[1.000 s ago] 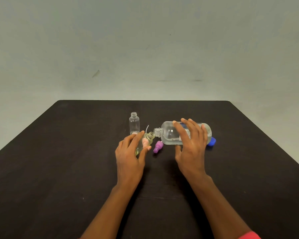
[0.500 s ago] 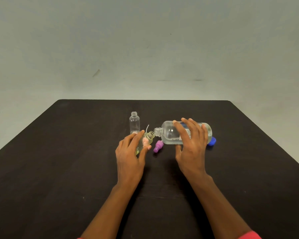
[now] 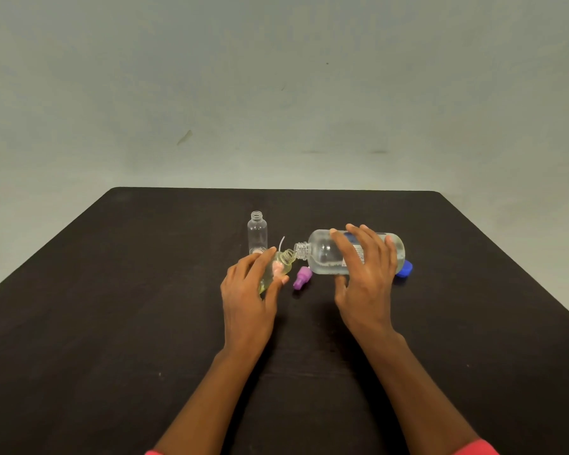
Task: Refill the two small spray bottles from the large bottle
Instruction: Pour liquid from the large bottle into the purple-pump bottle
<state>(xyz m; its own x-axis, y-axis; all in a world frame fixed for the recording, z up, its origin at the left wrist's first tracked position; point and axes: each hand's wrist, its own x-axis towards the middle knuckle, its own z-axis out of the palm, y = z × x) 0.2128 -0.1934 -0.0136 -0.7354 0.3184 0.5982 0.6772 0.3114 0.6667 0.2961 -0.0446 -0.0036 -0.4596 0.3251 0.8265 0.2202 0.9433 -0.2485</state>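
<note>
The right hand (image 3: 365,277) grips one large clear bottle (image 3: 326,254) tipped sideways, mouth meeting the tilted small spray bottle (image 3: 281,266) clasped by the left hand (image 3: 247,290). A second small bottle (image 3: 257,232) stands upright behind; one purple spray cap (image 3: 302,277) and one blue cap (image 3: 405,269) lie on the black table (image 3: 112,307).

Three bottles (image 3: 257,232), two caps (image 3: 302,276).

The left hand (image 3: 248,290) covers most of the small bottle (image 3: 278,266) it holds. The right hand (image 3: 365,270) hides the middle of the large bottle (image 3: 322,252), and the words on its label (image 3: 358,254) are too small to read. The blue cap (image 3: 405,269) peeks out behind. Both arms are cut off at the bottom edge.
</note>
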